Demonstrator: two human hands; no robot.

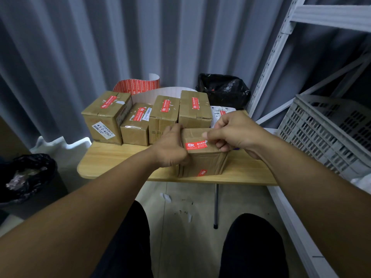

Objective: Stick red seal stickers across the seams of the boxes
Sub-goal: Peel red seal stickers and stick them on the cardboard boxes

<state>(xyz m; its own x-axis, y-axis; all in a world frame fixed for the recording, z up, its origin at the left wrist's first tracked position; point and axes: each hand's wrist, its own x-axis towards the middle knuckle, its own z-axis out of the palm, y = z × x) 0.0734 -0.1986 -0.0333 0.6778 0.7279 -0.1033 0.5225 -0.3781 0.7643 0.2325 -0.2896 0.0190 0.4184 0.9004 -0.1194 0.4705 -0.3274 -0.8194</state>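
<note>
Risk, left side first: box (pixel 202 161) sits at the near edge of the counter (pixel 120 157), so a sideways shove from the left grip (pixel 170 145) could slide it off the edge. If that grip slackens, the box turns under the press and the seal goes on skew.

Sticker (pixel 195 145) lies on the box top by the front edge. Its left end looks stuck down and its right end is under fingers. If it's dropped without smoothing it creases. If it drifts it misses the seam. Glue could also cling to a fingertip and lift the end back up.

Pose: left arm reaches in straight, and the left grip wraps the box's left side, fingers curled over the top. Right arm comes in from the right with the wrist bent. The right grip (pixel 232 133) is curled and appears to pinch the sticker's right end between thumb and fingers. The exact contact is hidden.
</note>
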